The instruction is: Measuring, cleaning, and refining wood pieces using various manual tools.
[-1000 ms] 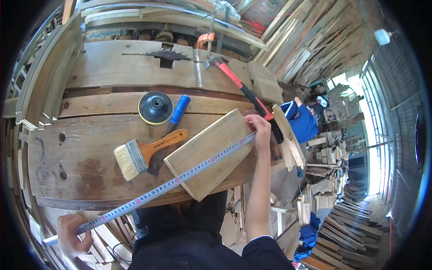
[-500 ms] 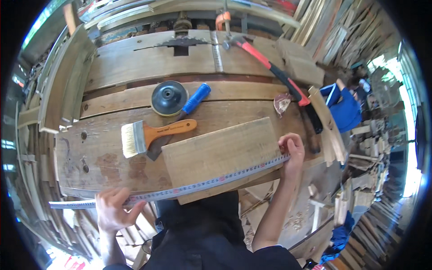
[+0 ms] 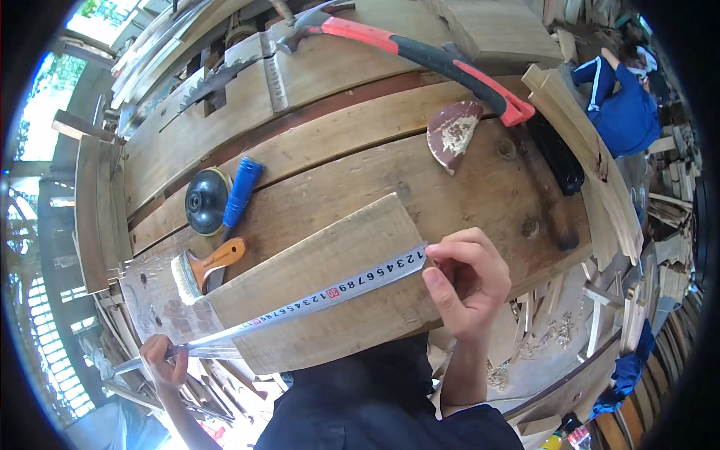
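A metal tape measure [image 3: 360, 283] runs slantwise over the top face of a rectangular wooden board [image 3: 337, 244]. My right hand [image 3: 474, 283] pinches the tape's end between thumb and forefinger at the board's right edge. Beyond the board's left end, my left hand [image 3: 163, 361] is closed around the other stretch of tape, with more tape sticking out past it. Left of the board lie a paintbrush [image 3: 217, 259] with an orange wooden handle and a blue-handled tool [image 3: 244, 191], its blade partly behind the brush. A round black backing pad [image 3: 207, 201] sits beside the blue handle.
A red-and-black claw hammer [image 3: 450, 67] lies across the far right of the wooden workbench [image 3: 337, 172]. Nearer is a worn half-disc of brown sandpaper [image 3: 452, 136]. Planks [image 3: 589, 165] line the bench's right end. Another person in blue [image 3: 626, 112] is beyond it.
The view has shifted and turned, with the board appearing closer. The tape has moved from along the board's near edge onto its top face. My left hand has closed more tightly around the tape.
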The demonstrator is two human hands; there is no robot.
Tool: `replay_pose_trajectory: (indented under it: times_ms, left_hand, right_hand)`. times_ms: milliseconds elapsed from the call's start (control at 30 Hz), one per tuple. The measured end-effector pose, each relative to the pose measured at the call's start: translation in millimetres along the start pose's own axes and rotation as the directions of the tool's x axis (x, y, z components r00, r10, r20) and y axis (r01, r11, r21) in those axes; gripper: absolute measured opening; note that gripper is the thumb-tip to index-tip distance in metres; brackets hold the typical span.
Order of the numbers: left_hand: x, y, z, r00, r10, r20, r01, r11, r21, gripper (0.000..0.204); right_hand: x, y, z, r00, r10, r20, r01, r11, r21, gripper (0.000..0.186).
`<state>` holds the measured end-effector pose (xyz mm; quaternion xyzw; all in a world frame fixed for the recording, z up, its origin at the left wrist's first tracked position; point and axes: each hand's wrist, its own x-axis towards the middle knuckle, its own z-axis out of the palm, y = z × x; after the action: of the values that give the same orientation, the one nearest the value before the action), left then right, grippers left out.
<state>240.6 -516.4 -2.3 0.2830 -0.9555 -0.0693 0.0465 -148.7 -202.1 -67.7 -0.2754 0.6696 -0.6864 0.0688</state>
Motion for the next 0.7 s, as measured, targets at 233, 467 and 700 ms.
replay_pose_trajectory:
  times_ms: [233,467,700]
  left_hand:
    - [-2.6,13.4,-3.1,0.997,-0.072,0.026,0.072,0.997,0.000,0.057]
    - [-1.5,35.3,1.0,0.989,-0.127,0.074,0.129,0.991,-0.025,0.050]
    - [-9.5,122.8,62.3,0.810,0.271,-0.521,-0.169,0.957,0.236,0.052]
  right_hand:
    - [-3.5,-3.8,6.8,0.999,0.010,-0.035,-0.014,0.994,-0.111,0.013]
    - [-5.2,3.2,14.7,0.998,0.031,-0.060,-0.038,0.993,-0.113,0.009]
    - [-7.2,13.3,-6.6,1.000,-0.010,-0.006,0.009,0.986,-0.169,0.005]
